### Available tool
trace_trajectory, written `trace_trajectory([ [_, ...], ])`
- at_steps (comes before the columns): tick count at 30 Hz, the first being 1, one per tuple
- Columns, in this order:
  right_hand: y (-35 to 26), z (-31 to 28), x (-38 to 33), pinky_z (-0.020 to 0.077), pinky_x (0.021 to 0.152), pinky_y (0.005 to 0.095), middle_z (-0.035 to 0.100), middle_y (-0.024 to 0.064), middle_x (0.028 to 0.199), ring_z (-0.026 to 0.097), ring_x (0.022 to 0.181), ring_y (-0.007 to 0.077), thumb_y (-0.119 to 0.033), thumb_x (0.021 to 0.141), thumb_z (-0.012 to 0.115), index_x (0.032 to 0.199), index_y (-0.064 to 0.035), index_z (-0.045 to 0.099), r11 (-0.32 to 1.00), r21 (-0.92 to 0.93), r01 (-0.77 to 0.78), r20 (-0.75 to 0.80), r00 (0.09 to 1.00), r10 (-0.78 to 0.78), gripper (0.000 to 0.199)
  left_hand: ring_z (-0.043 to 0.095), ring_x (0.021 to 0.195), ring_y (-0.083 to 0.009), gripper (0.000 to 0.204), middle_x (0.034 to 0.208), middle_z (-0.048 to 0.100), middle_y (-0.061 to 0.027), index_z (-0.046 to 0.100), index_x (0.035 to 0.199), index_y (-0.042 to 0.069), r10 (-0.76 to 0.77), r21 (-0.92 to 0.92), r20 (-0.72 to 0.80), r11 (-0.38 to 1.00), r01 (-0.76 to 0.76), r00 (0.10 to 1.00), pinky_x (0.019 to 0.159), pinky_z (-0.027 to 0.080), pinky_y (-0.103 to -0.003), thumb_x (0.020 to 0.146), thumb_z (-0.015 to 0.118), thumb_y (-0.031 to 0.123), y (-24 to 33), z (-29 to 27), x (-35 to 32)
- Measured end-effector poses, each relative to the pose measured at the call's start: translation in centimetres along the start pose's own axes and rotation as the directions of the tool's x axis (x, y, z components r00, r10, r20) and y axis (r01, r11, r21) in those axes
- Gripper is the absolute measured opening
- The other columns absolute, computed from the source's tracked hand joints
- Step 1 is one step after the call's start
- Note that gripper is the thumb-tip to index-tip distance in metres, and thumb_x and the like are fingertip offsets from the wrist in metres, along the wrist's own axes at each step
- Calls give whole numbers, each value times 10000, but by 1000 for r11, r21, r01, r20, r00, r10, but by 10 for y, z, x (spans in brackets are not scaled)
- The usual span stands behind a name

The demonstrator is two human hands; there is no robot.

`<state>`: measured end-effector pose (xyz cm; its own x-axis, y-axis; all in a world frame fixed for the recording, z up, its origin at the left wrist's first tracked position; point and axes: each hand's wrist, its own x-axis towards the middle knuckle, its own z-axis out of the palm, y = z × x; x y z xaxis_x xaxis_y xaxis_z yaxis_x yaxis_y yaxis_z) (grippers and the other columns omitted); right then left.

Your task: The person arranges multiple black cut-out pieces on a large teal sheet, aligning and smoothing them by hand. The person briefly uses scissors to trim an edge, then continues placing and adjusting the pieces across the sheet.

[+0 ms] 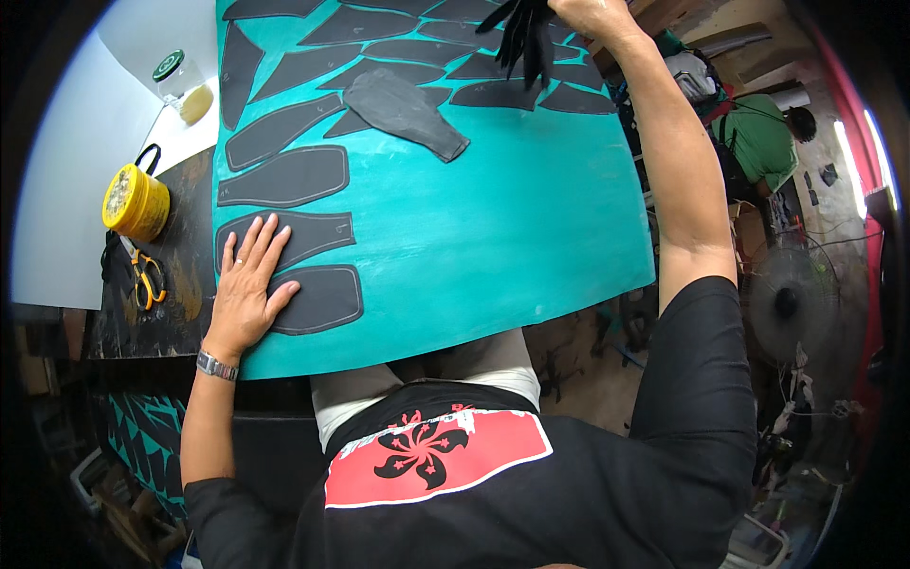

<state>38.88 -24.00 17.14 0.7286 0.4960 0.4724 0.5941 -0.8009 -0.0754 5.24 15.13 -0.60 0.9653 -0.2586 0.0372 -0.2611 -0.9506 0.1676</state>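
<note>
On the workbench | teal board (493,228) overhangs the edge; a slip is judged possible if pressure is eased | left hand (251,284) laid flat, fingers spread wide, on grey cut-outs (318,299) | right hand (592,14) raised, closed around dark strips (526,38).

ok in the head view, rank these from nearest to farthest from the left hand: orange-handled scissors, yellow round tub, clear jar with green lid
1. Orange-handled scissors, just left of the left hand, on the dark table.
2. Yellow round tub, up and to the left, past the scissors.
3. Clear jar with green lid, far up at the table's top left corner.
</note>
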Motion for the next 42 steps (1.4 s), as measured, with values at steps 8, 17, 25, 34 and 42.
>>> trace_trajectory([
  [8, 45, 53, -93, 528, 929, 418, 610, 105, 1301, 622, 1125, 302, -54, 825, 602, 1329, -267, 602, 904, -419, 84, -186, 967, -175, 547, 253, 1493, -260, 706, 1599, 323, -99, 398, 1515, 148, -9, -16, 10, 1000, 9, 1000, 1234, 105, -483, 916, 584, 473, 8, 0, -15],
  [17, -4, 100, -150, 291, 1141, 567, 402, 209, 1508, 411, 1372, 356, -474, 788, 772, 1465, -141, 438, 999, 0, 51, -116, 992, -50, 824, 216, 1506, -278, 700, 1610, 289, -127, 375, 1524, 112, -18, -22, 58, 1000, 19, 998, 1233, 82, -481, 926, 555, 428, 18, -4, -22],
  [25, -140, 133, -122, 460, 1048, 457, 503, 273, 1371, 474, 1288, 447, -174, 730, 721, 1485, -85, 368, 967, 124, -223, 476, 868, 139, 838, 279, 1476, -266, 669, 1583, 348, -81, 422, 1498, 190, -28, -50, -34, 998, 27, 999, 1227, 136, -492, 918, 581, 482, 15, 4, -25],
  [34, -137, 143, -114, 488, 990, 448, 564, 278, 1313, 570, 1218, 402, -177, 659, 745, 1494, -87, 305, 771, 262, -581, 540, 750, 382, 948, 295, 1471, -266, 675, 1574, 369, -78, 446, 1485, 186, -49, -65, -49, 997, 46, 998, 1227, 146, -487, 904, 584, 499, 17, 1, -23],
  [42, -63, 127, -110, 426, 1081, 327, 602, 133, 1361, 576, 1236, 230, 9, 765, 735, 1374, -22, 544, 802, 589, -99, 224, 974, -44, 639, 317, 1461, -267, 677, 1569, 379, -78, 465, 1475, 190, -55, -35, -62, 998, 53, 997, 1223, 162, -491, 880, 628, 469, 19, 4, -23],
])
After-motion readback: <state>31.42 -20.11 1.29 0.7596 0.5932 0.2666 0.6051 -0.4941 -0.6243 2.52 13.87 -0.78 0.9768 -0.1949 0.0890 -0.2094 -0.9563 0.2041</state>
